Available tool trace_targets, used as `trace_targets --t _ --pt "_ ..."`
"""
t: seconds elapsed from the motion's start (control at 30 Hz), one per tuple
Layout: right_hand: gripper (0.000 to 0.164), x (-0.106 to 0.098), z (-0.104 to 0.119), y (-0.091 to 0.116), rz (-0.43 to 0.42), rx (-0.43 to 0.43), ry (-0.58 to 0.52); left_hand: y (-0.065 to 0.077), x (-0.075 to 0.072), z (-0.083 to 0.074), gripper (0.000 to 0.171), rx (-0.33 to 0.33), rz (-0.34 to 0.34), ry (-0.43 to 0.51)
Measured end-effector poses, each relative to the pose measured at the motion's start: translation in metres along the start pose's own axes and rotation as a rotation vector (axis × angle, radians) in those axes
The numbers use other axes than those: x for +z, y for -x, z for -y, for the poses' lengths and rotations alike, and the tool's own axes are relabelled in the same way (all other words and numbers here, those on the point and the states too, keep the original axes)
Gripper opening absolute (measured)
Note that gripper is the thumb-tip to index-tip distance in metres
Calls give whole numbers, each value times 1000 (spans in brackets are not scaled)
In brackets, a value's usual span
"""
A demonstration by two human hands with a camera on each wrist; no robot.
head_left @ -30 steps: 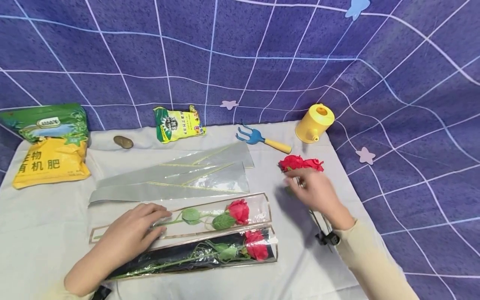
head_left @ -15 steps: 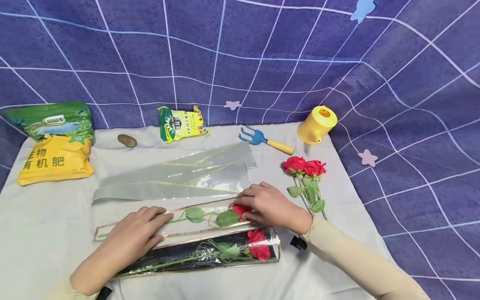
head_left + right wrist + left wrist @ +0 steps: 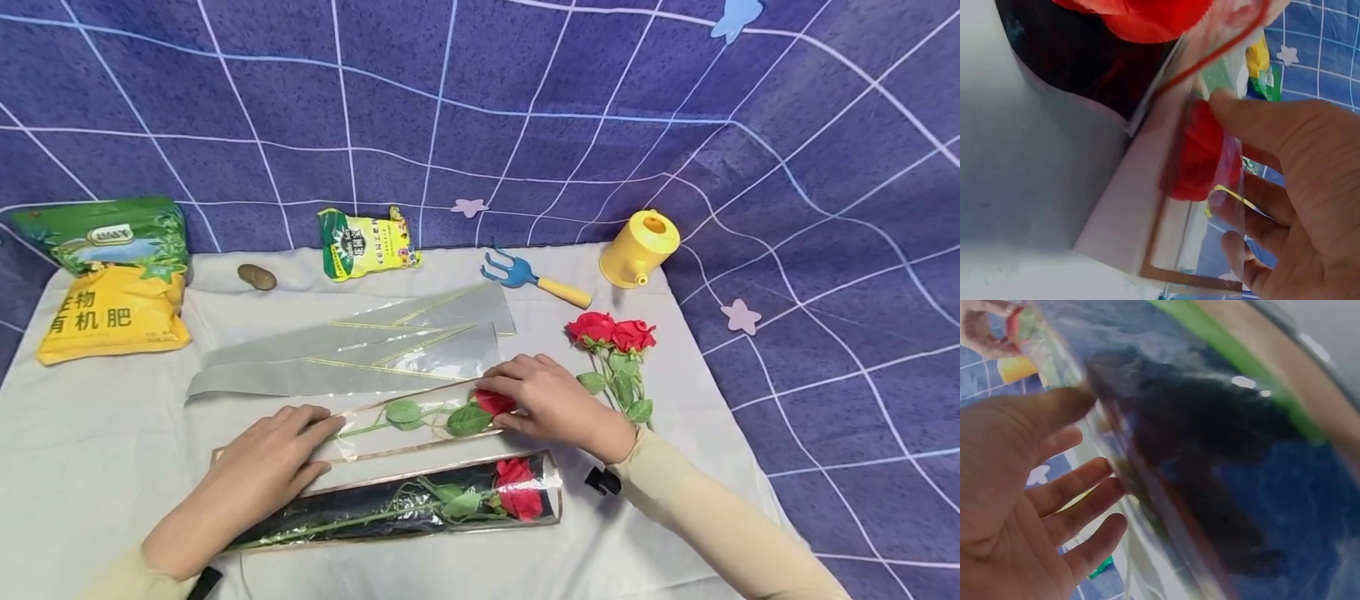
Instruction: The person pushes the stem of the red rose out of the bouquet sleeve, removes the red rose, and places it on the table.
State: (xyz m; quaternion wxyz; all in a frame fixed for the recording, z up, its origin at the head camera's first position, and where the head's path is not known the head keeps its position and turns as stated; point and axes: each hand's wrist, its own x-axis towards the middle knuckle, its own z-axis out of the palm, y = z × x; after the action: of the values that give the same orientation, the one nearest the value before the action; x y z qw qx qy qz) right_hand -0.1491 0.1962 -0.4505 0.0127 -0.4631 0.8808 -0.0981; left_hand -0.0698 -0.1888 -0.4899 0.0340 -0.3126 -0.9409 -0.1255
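A single red rose in a clear, gold-edged sleeve [image 3: 403, 412] with a pale back lies across the middle of the table in the head view. My left hand [image 3: 258, 471] holds it over the stem part, thumb and fingers at its edges. At its flower end my right hand [image 3: 558, 408] grips the sleeve, partly covering the red bloom [image 3: 1194, 153]. Just in front lies another sleeved rose [image 3: 517, 490], backed in black. The left hand hides part of both sleeves' left ends.
Flat grey sleeves [image 3: 442, 354] with gold lines lie behind. Loose red roses [image 3: 611, 332] lie at the right. Along the back are a yellow-green bag [image 3: 112, 279], a stone [image 3: 257, 277], a small packet [image 3: 371, 244], a hand fork [image 3: 536, 279] and a yellow watering can [image 3: 640, 250].
My right hand has come left from the loose roses to the pale-backed sleeve's flower end. That sleeve has since shifted slightly right and back, away from the black-backed one.
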Motion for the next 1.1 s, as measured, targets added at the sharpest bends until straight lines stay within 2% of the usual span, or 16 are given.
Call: trace_targets --t 0.17,0.3,0.4,0.5,0.63,0.7,0.73,0.9,1.1 --pt "48 5 -2 1 -22 -18 -21 -4 3 2 49 -4 6 -10" --pt "41 10 -7 1 -45 -28 -35 -4 3 2 29 -12 2 -14" --pt "39 12 -11 1 -64 -26 -45 -4 1 1 17 -8 -36 -16" --pt "38 12 -13 2 -87 -27 -60 -4 -4 0 17 -9 -93 -16" --pt "36 8 -15 4 -135 -27 -79 -5 -16 0 17 13 -176 -15" --pt "36 1 -16 4 -167 -32 -85 -7 -25 -1 11 36 -214 -14" --pt "36 -2 -16 4 -184 -35 -84 -9 -30 -1 15 46 -233 -16" --pt "37 -29 -16 0 -279 -68 -66 -16 -61 -8 63 87 -316 -32" --pt "38 -61 -12 -1 -376 -107 -45 -24 -93 -18 57 142 -397 -48"
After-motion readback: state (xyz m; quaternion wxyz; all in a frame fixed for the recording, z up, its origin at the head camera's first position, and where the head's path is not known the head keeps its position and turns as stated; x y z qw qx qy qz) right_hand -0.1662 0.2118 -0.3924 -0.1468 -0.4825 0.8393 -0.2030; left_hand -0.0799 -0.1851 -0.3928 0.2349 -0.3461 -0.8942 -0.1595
